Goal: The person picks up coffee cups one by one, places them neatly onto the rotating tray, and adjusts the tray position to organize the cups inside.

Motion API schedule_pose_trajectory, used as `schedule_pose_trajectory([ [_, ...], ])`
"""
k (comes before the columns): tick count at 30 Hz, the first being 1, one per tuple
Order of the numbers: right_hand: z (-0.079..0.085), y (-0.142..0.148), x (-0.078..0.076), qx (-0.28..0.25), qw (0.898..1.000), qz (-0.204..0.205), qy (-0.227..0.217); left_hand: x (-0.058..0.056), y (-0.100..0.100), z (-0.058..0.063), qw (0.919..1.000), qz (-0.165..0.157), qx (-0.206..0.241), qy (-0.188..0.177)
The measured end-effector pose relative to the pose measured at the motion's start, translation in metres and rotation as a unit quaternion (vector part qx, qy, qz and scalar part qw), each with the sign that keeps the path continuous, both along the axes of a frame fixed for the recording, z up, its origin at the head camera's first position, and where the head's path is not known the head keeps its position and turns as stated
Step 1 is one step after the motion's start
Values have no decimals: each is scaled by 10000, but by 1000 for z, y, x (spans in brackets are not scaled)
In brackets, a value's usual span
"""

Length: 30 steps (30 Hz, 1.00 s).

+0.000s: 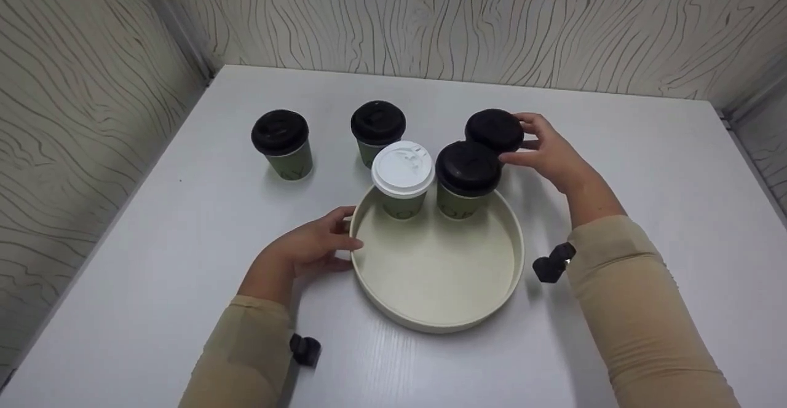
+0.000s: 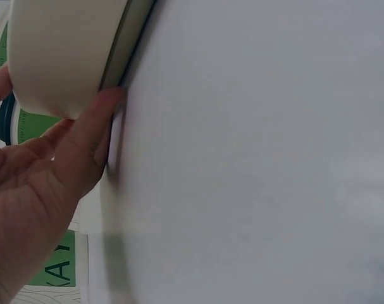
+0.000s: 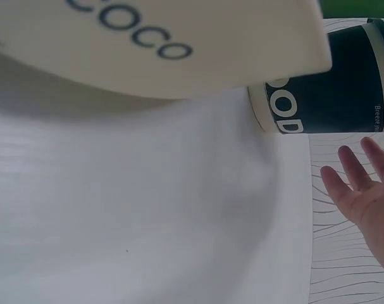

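Note:
My left hand (image 1: 313, 242) grips the left wall of a round cream tray (image 1: 436, 273), one finger over its rim and another low by its underside in the left wrist view. In the tray's far part stand a white-lidded paper cup (image 1: 403, 174) and a black-lidded green cup (image 1: 468, 171). Behind the latter is another black-lidded cup (image 1: 494, 130), dark-labelled in the right wrist view. My right hand (image 1: 550, 153) is at this rear cup's right side, fingers spread and extended around its lid in the head view.
Two more black-lidded green cups stand on the white table (image 1: 184, 248): one at the far left (image 1: 283, 144), one (image 1: 377, 128) behind the white-lidded cup. Patterned walls (image 1: 430, 21) bound the table at the back and left.

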State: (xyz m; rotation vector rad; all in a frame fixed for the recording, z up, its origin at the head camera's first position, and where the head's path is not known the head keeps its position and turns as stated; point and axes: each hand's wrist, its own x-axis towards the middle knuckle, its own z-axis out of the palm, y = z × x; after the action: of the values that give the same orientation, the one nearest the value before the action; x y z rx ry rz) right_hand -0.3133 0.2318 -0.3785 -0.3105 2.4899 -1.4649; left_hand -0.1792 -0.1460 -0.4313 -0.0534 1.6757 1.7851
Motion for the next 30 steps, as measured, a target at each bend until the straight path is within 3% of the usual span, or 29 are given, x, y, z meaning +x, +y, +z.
schedule_pose_trajectory([
  [15,-10,-3,0,-518,9981,-126,314,-1,0,0,10000,8,-37,14],
  [30,-12,-7,-3,-493,9975,55,501,0,1,0,9998,87,-170,72],
])
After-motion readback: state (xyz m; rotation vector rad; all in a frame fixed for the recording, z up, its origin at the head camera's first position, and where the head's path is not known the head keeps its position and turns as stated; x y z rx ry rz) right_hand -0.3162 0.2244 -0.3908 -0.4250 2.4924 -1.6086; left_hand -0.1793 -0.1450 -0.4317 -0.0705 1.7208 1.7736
